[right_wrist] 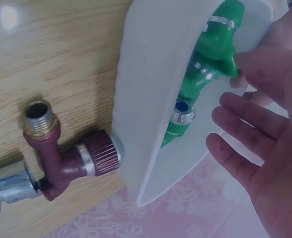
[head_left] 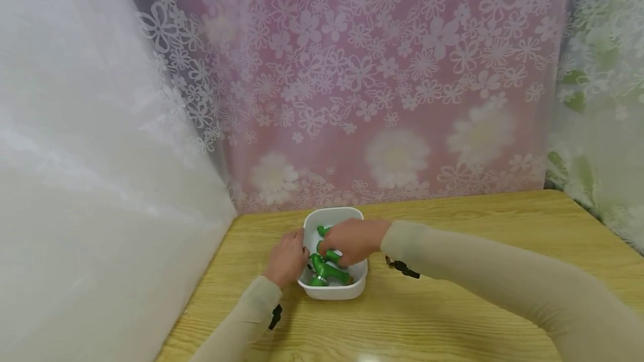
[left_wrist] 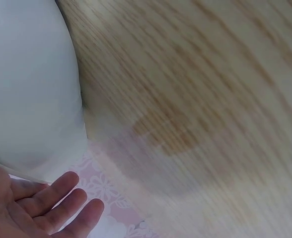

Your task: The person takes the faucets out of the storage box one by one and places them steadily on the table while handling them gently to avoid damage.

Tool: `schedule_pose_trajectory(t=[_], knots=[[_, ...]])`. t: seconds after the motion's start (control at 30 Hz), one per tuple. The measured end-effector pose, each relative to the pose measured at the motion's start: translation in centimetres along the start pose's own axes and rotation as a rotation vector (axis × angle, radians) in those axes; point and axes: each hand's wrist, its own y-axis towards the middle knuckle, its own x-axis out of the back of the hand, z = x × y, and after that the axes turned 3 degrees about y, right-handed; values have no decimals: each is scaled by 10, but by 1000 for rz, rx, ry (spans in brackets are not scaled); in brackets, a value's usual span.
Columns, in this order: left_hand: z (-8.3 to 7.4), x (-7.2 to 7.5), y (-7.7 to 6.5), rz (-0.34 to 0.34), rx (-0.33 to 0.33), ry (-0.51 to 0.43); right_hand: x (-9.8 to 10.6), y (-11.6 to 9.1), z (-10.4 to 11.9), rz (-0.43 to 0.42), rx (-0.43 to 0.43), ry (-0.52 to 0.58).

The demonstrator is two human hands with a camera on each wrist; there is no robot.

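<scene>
A white plastic container (head_left: 334, 293) stands on the table with several green taps (head_left: 334, 274) lying inside. My left hand (head_left: 288, 258) grips its left rim, thumb over the edge and fingers along the outer wall. In the left wrist view, the fingers of the left hand (left_wrist: 51, 206) lie loosely bent beside the wall. My right hand (head_left: 354, 239) reaches into the container from the right, over the taps. Its fingers are spread in the right wrist view, and the thumb touches a green tap (right_wrist: 218, 47) with a metal band.
A maroon tap (right_wrist: 61, 168) with a threaded brass end lies on the wooden table (head_left: 453, 317), right beside the container. Metal fittings (right_wrist: 9, 183) lie against it. A pink flowered curtain (head_left: 392, 99) hangs behind the table, and a white sheet (head_left: 100, 155) hangs at left.
</scene>
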Motion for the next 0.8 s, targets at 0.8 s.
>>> schedule_pose_trajectory(t=[0.8], knots=[[4,0,-3,-35,-63,-40,5,34,27,264,-66,-26]])
